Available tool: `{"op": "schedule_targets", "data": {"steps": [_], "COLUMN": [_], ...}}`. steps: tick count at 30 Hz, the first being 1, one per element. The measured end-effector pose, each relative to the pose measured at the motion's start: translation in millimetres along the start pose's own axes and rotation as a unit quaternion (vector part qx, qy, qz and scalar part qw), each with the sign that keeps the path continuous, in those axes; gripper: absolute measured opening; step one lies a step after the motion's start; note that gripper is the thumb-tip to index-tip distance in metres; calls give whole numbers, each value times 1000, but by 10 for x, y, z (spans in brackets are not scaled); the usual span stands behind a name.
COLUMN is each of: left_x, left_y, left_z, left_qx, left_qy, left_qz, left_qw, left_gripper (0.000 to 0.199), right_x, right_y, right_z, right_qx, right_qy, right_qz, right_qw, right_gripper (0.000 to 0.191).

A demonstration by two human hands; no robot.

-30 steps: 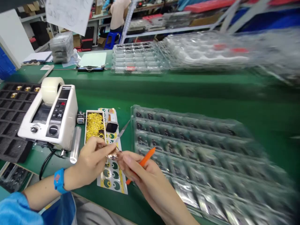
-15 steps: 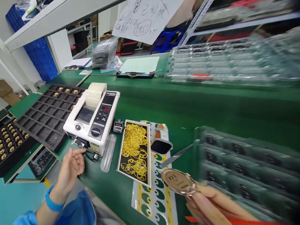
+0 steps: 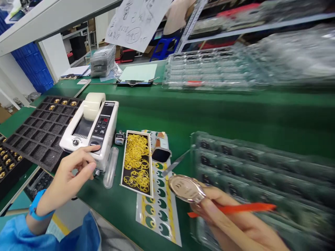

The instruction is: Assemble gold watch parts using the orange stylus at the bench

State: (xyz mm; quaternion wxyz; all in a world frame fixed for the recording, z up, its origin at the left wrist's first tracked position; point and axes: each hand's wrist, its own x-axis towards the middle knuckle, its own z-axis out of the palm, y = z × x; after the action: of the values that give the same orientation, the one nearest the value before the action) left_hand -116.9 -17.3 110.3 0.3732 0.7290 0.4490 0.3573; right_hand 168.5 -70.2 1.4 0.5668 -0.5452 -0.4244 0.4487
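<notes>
My right hand (image 3: 225,216) holds a round, rose-gold watch case (image 3: 184,188) between thumb and fingers, its back with small printed marks facing up. A flat orange-red strip (image 3: 243,209) with a pointed end lies across the same hand, tucked between the fingers. My left hand (image 3: 74,174) holds nothing. Its index finger reaches to the dark round knob on the front of the white tape dispenser (image 3: 106,153), whose red display is lit; whether it presses cannot be seen. The thumb stands apart, and the other fingers are curled.
A white-rimmed tray (image 3: 151,167) of yellow rings lies on a sticker sheet (image 3: 172,226), beside a square dark-faced piece (image 3: 161,155). Near them are a tally counter (image 3: 120,138) and clear tube (image 3: 110,167). Clear trays (image 3: 235,157) fill the right; black foam trays (image 3: 39,129) the left.
My left hand has risen from below the dispenser's front to its knob. The view has swung right. The watch case stays in my right hand, and the orange-red strip shows more fully.
</notes>
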Motion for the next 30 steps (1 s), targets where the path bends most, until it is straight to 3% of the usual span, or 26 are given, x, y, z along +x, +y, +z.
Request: {"op": "schedule_targets", "data": {"steps": [2,4,9,12,14,23,30], "left_x": [47,111,376,516,565,553,550], "left_y": [88,156,157,59,-14,-123,-105], "left_z": [19,104,604,882,973,976,981], "left_qx": [-4,-42,-161,-162,-152,-144,-127], "left_qy": [10,-6,-216,-266,-276,-313,-313], "left_qz": [18,46,-16,-57,-75,-102,-103], "left_qw": [1000,998,963,948,946,933,935], "left_gripper": [21,21,22,26,25,22,21], "right_x": [-42,-63,-30,-12,-14,-64,-79], "right_y": [-64,-120,-173,-171,-169,-206,-223], "right_z": [36,79,132,121,115,97,98], "right_qx": [34,68,130,137,131,95,81], "right_qy": [-23,-48,-84,-99,-116,-184,-181], "right_qz": [71,100,119,117,106,106,121], "right_qw": [997,992,981,979,979,973,973], "right_gripper": [34,37,47,46,46,47,48]}}
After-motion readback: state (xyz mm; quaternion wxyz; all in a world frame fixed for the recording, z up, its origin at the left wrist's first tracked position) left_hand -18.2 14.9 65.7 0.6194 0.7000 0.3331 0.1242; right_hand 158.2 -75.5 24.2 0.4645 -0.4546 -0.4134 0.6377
